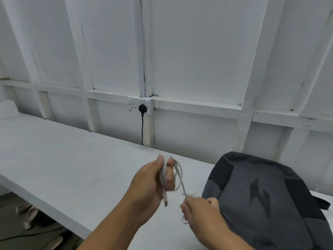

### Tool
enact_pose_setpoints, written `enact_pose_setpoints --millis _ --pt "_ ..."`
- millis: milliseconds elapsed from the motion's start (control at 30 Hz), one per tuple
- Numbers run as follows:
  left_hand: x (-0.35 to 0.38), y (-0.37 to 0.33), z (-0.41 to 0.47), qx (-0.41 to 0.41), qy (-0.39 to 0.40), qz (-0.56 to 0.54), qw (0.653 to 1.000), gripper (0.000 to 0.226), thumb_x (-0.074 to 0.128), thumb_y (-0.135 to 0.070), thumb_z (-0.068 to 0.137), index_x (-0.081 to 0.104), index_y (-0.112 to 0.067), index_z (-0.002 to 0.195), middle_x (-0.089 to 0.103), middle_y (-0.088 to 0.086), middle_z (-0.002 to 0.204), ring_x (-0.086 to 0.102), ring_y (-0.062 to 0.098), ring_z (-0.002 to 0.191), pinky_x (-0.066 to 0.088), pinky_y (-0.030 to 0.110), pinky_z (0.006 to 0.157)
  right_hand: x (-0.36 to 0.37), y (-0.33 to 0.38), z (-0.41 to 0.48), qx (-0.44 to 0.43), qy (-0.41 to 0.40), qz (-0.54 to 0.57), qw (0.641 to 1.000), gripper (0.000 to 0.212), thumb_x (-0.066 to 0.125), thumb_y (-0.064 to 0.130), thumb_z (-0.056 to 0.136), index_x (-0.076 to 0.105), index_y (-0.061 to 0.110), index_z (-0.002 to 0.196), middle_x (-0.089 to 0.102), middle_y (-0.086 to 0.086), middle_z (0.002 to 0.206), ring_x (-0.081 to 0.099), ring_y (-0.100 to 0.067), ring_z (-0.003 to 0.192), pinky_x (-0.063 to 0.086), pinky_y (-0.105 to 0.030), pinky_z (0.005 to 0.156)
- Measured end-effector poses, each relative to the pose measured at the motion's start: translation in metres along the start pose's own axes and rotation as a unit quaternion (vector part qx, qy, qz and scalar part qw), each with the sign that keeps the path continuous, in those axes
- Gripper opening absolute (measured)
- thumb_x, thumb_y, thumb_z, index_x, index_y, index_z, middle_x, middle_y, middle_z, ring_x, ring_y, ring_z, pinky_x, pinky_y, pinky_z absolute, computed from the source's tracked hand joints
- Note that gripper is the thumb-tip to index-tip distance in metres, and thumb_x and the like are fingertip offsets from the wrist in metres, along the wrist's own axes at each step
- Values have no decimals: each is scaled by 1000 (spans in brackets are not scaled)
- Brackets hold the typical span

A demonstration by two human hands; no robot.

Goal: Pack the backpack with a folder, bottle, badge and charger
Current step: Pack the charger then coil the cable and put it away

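Backpack [266,201], grey with black panels, lies flat on the white table [72,159]; its contents cannot be seen. The white cable [177,175] is looped in coils around the left hand [153,184], which is closed on them. The right hand [200,212], just beside the backpack, pinches the trailing end.

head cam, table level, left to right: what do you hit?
Shoes on the floor under the table edge → left hand → coiled white charger cable in its grip → right hand pinching the cable's other end → grey backpack lying flat on the white table.
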State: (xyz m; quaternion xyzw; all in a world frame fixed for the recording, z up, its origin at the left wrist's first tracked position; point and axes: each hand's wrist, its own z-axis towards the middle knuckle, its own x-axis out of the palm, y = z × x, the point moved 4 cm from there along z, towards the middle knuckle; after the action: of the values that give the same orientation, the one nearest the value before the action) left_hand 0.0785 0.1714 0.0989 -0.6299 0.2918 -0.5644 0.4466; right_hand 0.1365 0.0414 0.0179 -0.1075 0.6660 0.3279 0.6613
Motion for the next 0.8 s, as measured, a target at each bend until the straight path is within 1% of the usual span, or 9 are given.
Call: enact_pose_setpoints --millis 100,200,267,333,433,467,533,633,800 --pt "12 0 20 51 -50 -68 995 35 37 -25 109 63 -3 101 73 11 77 70 22 69 56 31 69 -3 31 -16 -11 -22 67 997 21 28 37 107 46 31 97 60 10 95 46 -15 87 29 -34 102" --pt "11 0 37 125 -64 45 989 35 33 -29 109 61 -10 107 79 7 97 76 24 92 58 35 86 -22 46 -24 -1 -53 81 995 26 30 40 106 53 29 101 52 12 91 33 -12 75 33 -34 98" --pt "10 3 40 161 -40 164 972 32 33 -28 109 61 -14 108 79 2 102 75 21 97 59 33 89 -30 43 -26 11 -75 101 992 29 33 44 104 59 32 96 64 12 91 37 -13 88 33 -35 92" --pt "7 9 40 198 -7 302 932 26 36 -24 109 61 -16 106 78 0 100 74 15 95 59 28 86 -39 39 -26 6 -108 95 990 34 34 46 101 59 29 86 71 10 90 41 -14 102 30 -34 89" --pt "6 16 42 215 40 503 836 22 41 -24 107 60 -17 98 75 -8 85 70 6 79 56 25 73 -62 38 -22 -36 -137 17 990 35 42 43 100 58 26 74 60 6 69 43 -10 75 30 -35 81" --pt "5 15 41 206 53 522 826 23 42 -24 107 60 -18 94 73 -8 78 67 6 72 54 28 68 -71 36 -18 -64 -176 -49 981 33 50 42 97 59 27 68 53 6 60 43 -12 65 32 -36 75" --pt "0 12 38 178 85 529 826 32 40 -27 108 57 -23 82 67 -5 68 61 9 62 50 28 61 -86 32 -11 -88 -221 -143 961 29 66 42 87 61 33 60 49 8 49 55 -14 62 30 -38 67" --pt "-1 9 27 128 137 536 823 44 33 -31 110 53 -20 72 58 -4 57 52 12 54 45 29 59 -98 27 5 -149 -193 -213 946 19 76 44 81 66 36 68 54 12 62 63 -18 89 23 -40 73" --pt "-8 -1 15 35 148 393 907 47 31 -39 110 54 -15 76 40 0 59 38 16 55 38 25 57 -111 41 16 -217 -212 -253 919 22 83 29 74 62 32 72 50 8 80 50 -20 88 27 -47 87"
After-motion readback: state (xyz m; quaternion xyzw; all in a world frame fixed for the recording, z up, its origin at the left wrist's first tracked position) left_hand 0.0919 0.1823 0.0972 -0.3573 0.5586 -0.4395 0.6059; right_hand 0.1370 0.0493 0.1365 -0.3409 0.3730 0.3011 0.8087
